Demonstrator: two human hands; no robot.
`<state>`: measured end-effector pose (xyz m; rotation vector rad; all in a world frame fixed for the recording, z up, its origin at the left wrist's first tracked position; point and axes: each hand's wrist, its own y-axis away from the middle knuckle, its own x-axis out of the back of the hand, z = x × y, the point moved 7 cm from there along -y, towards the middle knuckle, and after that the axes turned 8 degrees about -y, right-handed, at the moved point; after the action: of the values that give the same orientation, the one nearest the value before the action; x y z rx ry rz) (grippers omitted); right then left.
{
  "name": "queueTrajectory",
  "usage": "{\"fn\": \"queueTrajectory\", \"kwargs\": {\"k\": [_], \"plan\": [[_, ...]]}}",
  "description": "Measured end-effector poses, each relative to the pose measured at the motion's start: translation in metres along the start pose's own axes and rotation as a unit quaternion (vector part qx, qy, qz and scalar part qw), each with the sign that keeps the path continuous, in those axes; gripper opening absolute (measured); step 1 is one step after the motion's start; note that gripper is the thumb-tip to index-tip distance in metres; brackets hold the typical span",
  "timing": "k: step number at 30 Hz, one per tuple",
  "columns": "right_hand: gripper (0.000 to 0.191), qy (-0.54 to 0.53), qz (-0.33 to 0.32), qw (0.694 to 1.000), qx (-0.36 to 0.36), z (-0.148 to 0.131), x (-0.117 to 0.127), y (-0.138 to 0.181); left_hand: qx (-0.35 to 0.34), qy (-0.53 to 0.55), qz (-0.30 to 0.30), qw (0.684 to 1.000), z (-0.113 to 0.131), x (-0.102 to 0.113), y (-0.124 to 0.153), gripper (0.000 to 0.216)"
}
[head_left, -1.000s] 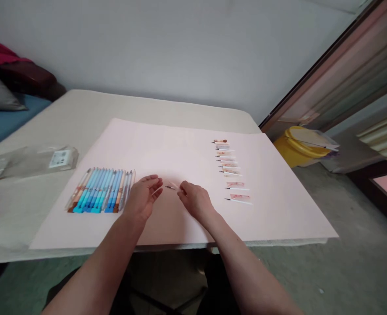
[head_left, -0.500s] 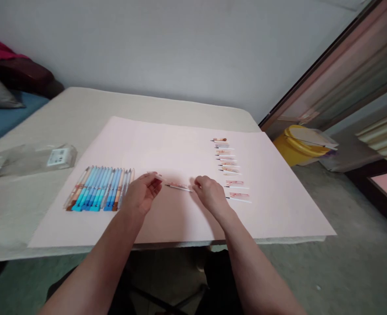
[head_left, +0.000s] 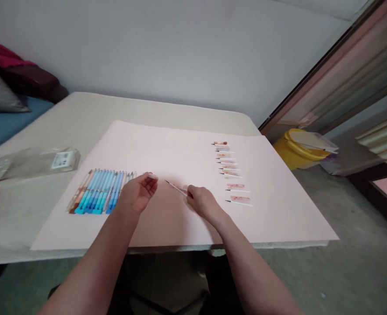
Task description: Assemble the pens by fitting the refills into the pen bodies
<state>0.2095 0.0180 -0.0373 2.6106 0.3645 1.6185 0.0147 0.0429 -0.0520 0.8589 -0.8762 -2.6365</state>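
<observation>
Several refills (head_left: pixel 241 203) lie out, a row of whole pens (head_left: pixel 98 192) remains, and my left hand (head_left: pixel 137 191) pinches a pale piece (head_left: pixel 152 176), my right hand (head_left: pixel 203 202) a dark-tipped refill (head_left: pixel 177 188).

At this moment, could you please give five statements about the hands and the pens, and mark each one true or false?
1. The right hand holds a thin white stick with a dark tip. True.
2. The dark tip points toward the right hand. False: it points away from it.
3. Blue pens lie on the pink sheet. True.
4. The blue pens lie right of both hands. False: they lie on the left side.
5. The left hand has a small pale piece at its fingertips. True.
</observation>
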Motion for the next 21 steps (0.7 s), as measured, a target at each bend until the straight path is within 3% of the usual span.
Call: {"fn": "queueTrajectory", "kwargs": {"k": [2,5,9,14,21], "plan": [[0.014,-0.111,0.031,0.993,0.03,-0.005,0.011,0.003,0.007,0.012,0.0,1.0,0.001,0.0,0.0,0.008],[0.015,-0.281,0.071,0.955,0.065,-0.01,0.022,0.009,0.01,0.023,0.002,1.0,0.001,0.0,0.0,0.01],[0.019,-0.405,0.075,0.908,0.073,-0.013,0.023,0.012,0.013,0.03,0.007,0.999,-0.001,0.003,-0.004,0.01],[0.016,-0.447,0.053,0.891,0.061,-0.014,0.021,0.015,0.012,0.034,0.006,0.999,-0.003,0.006,-0.011,0.009],[0.019,-0.409,0.031,0.91,0.067,-0.019,0.022,0.017,-0.02,0.007,0.004,1.0,0.003,0.001,-0.005,0.009]]}}
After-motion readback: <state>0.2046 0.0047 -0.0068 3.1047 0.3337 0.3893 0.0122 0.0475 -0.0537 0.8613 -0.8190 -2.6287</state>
